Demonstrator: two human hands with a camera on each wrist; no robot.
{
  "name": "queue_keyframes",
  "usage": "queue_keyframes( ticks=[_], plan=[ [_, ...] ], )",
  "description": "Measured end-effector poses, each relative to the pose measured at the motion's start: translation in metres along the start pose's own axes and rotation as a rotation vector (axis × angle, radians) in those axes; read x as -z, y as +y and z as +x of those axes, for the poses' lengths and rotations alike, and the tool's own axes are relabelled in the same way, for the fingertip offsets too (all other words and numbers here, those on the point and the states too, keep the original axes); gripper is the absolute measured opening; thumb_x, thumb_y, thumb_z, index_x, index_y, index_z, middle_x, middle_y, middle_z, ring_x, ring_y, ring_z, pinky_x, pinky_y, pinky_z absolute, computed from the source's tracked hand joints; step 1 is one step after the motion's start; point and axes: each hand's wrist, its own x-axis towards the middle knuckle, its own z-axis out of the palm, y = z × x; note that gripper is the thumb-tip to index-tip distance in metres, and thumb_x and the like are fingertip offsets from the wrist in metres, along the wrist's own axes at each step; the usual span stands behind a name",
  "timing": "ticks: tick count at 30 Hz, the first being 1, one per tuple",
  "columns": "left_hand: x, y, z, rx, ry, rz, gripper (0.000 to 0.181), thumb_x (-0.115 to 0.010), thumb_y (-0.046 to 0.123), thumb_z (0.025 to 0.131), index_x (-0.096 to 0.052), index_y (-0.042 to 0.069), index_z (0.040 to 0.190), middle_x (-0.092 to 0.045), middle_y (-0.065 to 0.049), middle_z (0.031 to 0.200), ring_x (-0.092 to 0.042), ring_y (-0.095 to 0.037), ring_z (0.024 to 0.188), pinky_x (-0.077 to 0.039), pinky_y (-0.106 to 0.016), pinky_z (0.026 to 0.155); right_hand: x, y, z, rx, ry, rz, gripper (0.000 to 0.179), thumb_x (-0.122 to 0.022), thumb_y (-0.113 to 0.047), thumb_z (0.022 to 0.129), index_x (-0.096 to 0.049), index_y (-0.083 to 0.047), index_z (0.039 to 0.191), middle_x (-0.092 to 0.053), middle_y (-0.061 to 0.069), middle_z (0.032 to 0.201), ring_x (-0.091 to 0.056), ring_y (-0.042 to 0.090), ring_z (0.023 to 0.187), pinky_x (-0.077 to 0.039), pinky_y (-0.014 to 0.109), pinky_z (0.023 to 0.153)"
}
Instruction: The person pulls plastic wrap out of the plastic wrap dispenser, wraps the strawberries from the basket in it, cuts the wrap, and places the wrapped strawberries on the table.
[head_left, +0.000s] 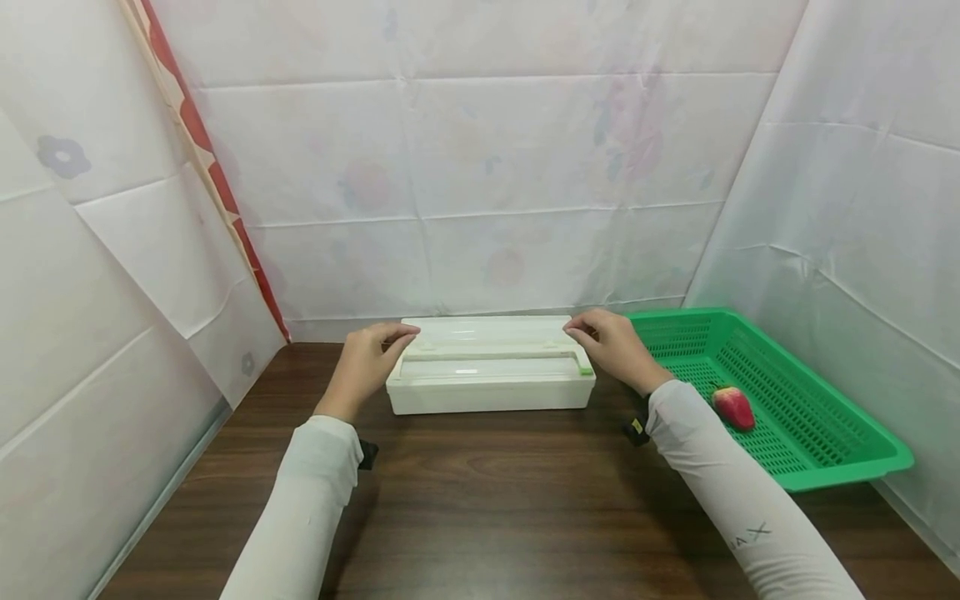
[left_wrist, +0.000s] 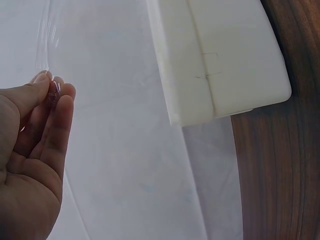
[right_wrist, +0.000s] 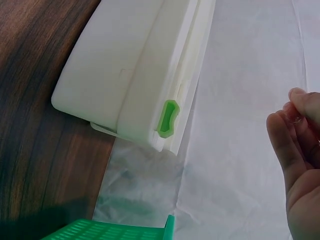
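Observation:
A white cling film dispenser (head_left: 491, 397) sits on the table with its long side toward me. Clear cling film (head_left: 487, 330) stretches above its top between my two hands. My left hand (head_left: 367, 362) pinches the film's left end between thumb and fingers, and the left wrist view shows the film (left_wrist: 46, 42) bunched at the fingertips. At the other end, the fingertips of my right hand (head_left: 611, 346) pinch the film. Both hands are raised above the dispenser's top. A small green cutter slider (right_wrist: 169, 119) is at the dispenser's right end.
To the right stands a green plastic basket (head_left: 847, 417) holding a red strawberry (head_left: 734, 407), partly behind my right forearm. Pale sheeting (head_left: 480, 158) walls off the back and both sides of the dark wooden table (head_left: 480, 508).

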Motion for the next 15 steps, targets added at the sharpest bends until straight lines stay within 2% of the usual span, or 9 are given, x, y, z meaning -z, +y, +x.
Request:
queue_keyframes(
  ticks=[3, 15],
  plan=[
    [0.0, 0.0001, -0.0002, -0.001, 0.005, 0.002, 0.018, -0.065, 0.011, 0.099, -0.076, 0.007, 0.112, -0.073, -0.012, 0.109, -0.07, -0.024, 0.087, -0.056, -0.041, 0.07, -0.0001, 0.0005, -0.0002, 0.01, 0.007, 0.0, 0.013, -0.065, -0.015, 0.1, -0.074, -0.007, 0.105, -0.068, 0.007, 0.101, -0.064, 0.018, 0.083, -0.055, 0.038, 0.072],
    [0.0033, 0.0034, 0.0018, 0.001, 0.026, 0.013, 0.019, -0.066, 0.011, 0.098, -0.076, 0.008, 0.114, -0.072, -0.012, 0.111, -0.07, -0.024, 0.087, -0.057, -0.041, 0.072, 0.002, 0.0001, 0.0004, 0.049, 0.074, -0.029, 0.015, -0.067, -0.016, 0.099, -0.075, -0.006, 0.108, -0.069, 0.005, 0.097, -0.062, 0.016, 0.079, -0.053, 0.036, 0.068]
  ],
)
